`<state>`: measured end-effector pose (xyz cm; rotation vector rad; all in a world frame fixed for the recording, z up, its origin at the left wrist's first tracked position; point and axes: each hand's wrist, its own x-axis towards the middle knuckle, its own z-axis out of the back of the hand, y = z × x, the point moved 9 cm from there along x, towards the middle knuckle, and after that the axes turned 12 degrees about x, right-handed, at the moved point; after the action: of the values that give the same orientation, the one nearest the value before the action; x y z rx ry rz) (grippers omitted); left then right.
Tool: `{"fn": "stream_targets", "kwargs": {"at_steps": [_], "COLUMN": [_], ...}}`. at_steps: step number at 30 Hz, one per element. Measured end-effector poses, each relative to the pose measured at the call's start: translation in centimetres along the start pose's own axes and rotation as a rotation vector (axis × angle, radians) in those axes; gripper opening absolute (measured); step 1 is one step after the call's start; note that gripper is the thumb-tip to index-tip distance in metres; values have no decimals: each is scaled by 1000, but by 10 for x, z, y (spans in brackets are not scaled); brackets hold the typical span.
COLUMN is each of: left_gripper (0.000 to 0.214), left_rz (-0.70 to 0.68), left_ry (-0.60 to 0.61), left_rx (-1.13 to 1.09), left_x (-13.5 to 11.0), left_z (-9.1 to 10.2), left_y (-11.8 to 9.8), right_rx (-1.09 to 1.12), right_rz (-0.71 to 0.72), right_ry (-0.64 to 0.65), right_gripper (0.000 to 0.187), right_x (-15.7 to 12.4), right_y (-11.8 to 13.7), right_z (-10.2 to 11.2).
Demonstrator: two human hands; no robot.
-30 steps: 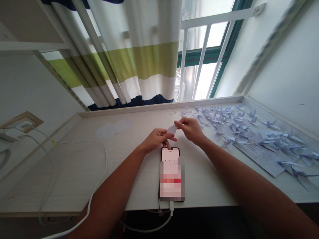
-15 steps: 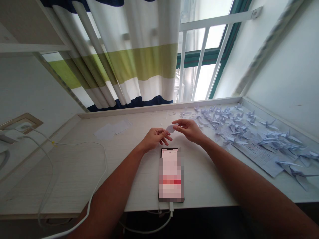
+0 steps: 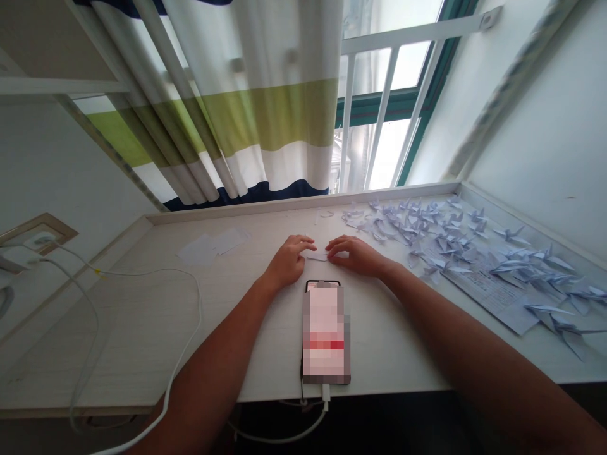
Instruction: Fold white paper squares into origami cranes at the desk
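Lying on the desk (image 3: 398, 341) at 12 o'clock from the phone (image 3: 325, 335), the white paper (image 3: 317, 257) runs roughly 9-to-3, its 3 o'clock end touched by the nearer right hand (image 3: 351, 256) (pinch or press, can't tell), left hand (image 3: 288, 259) loose and empty at 9 o'clock.

paper slip (image 3: 317, 256): plain white. folded paper pieces (image 3: 450, 243): white, cool bluish cast. sheet (image 3: 493, 297): whitish, rows of fine print. phone (image 3: 326, 322): black edge, pale pink screen, one red band, blurred into squares. counter (image 3: 142, 322): off-white, faint wood-grain streaks. curtain (image 3: 279, 114): broad white and olive-green bands, navy at the hem. window frame (image 3: 402, 105): dark teal. railing (image 3: 374, 44): white. cable (image 3: 200, 300): white with one yellow spot.
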<state>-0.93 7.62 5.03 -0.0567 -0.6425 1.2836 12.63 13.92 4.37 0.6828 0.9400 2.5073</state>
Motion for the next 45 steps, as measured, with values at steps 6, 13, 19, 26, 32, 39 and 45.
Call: {"fn": "stream_targets", "kwargs": {"at_steps": [6, 13, 19, 26, 32, 39, 45], "left_gripper": [19, 17, 16, 18, 19, 12, 12], "left_rz": [-128, -122, -67, -84, -35, -14, 119], "left_ry": [137, 164, 115, 153, 141, 123, 70], "left_rx": [98, 39, -2, 88, 142, 58, 14], "left_x": [2, 5, 9, 11, 11, 10, 13], "left_z": [-13, -27, -30, -32, -29, -30, -32], "left_y": [-11, -6, -2, -7, -8, -5, 2], "right_rx": [-23, -30, -45, -3, -22, -71, 24], "right_rz": [23, -33, -22, -23, -84, -104, -161], "right_ry": [0, -4, -13, -11, -39, -18, -111], "right_gripper": [8, 14, 16, 15, 18, 19, 14], "right_x": [0, 2, 5, 2, 3, 4, 4], "right_y": [3, -1, -1, -2, -3, -1, -7], "right_z": [0, -7, -8, -7, -7, -9, -4]}}
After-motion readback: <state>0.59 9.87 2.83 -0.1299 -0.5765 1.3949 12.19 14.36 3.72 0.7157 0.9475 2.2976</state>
